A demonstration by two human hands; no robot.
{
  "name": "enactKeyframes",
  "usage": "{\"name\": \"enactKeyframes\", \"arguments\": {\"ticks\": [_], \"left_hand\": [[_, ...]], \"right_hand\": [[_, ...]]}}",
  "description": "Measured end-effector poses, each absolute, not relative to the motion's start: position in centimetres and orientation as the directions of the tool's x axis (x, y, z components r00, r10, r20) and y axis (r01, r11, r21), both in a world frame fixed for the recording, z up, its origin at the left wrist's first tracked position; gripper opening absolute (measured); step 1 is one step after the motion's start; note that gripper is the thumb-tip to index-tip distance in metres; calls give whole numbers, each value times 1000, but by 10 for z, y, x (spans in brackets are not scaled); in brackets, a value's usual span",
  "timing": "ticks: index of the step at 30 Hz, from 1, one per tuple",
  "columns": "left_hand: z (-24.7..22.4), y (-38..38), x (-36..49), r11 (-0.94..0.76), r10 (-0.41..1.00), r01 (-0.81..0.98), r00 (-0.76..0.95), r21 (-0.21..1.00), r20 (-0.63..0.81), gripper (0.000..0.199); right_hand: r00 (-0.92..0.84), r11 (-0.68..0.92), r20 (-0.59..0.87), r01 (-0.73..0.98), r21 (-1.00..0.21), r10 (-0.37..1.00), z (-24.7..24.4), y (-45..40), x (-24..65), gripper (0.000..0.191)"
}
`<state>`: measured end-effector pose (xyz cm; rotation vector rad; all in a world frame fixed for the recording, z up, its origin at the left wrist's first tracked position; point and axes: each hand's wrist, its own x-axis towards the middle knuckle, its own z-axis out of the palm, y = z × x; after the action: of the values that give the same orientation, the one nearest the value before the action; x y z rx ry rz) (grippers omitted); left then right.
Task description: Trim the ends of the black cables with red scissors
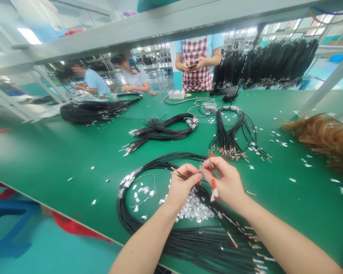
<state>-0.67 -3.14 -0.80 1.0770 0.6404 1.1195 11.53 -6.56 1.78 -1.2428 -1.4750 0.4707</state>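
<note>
My left hand (184, 184) is closed in a pinch on the stripped end of a black cable (180, 173). Right beside it, my right hand (224, 180) is closed around a small tool with red-orange grips (214, 188); its exact kind is hard to make out, and its working end is partly hidden by my fingers. Both sets of fingertips meet at the cable end. Beneath my hands, a large looped bundle of black cables (125, 209) curves round a heap of silver foil scraps (196, 209). Copper and coloured wire ends show at the bundle's lower right.
More cable bundles lie farther back on the green table (97, 152): one looped (171, 129), one upright loop (228, 121), one at left (94, 112). Brown hair (326, 137) shows at right. Across the table stands a person in a checked apron (196, 62). A blue stool (11, 224) is lower left.
</note>
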Motion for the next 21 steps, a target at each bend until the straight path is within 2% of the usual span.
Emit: {"name": "enactKeyframes", "arguments": {"ticks": [5,7,10,13,17,21], "left_hand": [[-5,-31,-9,103,846,-305,527,947,78,11],[-4,-30,-9,101,879,-327,471,940,69,12],[-3,-28,-9,62,958,-418,279,906,63,13],[-3,-26,-10,47,971,-417,231,908,56,15],[-1,-23,-13,64,961,-421,271,905,58,13],[2,-20,-17,39,961,-426,263,904,82,21]], "right_hand": [[195,317,355,200,-927,914,14,-54,126,10],[181,274,303,168,-947,936,12,-52,127,14],[68,226,234,108,-968,970,7,-54,121,17],[11,214,215,55,-975,977,2,-57,112,19],[75,229,244,168,-959,967,1,-59,107,16],[57,273,301,286,-918,952,1,-58,108,13]]}}
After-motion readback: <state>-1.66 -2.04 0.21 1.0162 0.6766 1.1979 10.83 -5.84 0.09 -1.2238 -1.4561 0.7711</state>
